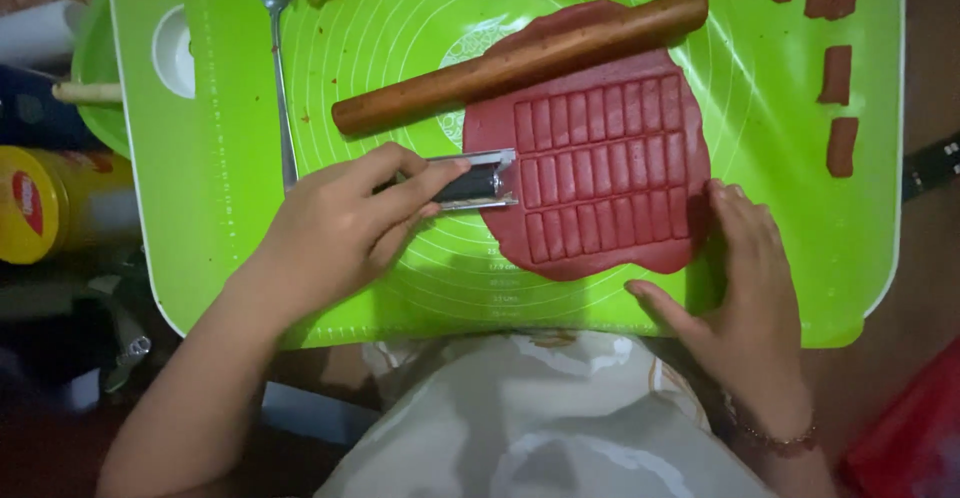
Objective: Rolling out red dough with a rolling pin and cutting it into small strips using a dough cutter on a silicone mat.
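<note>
- A small rectangular metal cutter point(478, 182) is gripped by the fingers of the left hand point(340, 228) and is set at the left edge of the red dough sheet point(590, 148), which lies on the green silicone baking mat point(210, 188).
- The right hand point(745, 293) is laid flat, fingers spread and holding nothing, against the lower right edge of the dough sheet, apparently to steady it.
- The step in hand is judged to be the marking of the sheet into small bars: three rows of rectangles are already pressed in.
- The next move is judged to call for the cutter to be squared with the existing rows before it is pressed.
- Unmarked dough is left only as a narrow rim, widest at the top, where the wooden rolling pin point(520, 58) rests across it.
- Cut dough strips point(835, 73) lie at the mat's upper right, well apart; bare mat is open to the right and below the sheet.
- A metal spoon point(280, 68) lies just beside the left hand.
</note>
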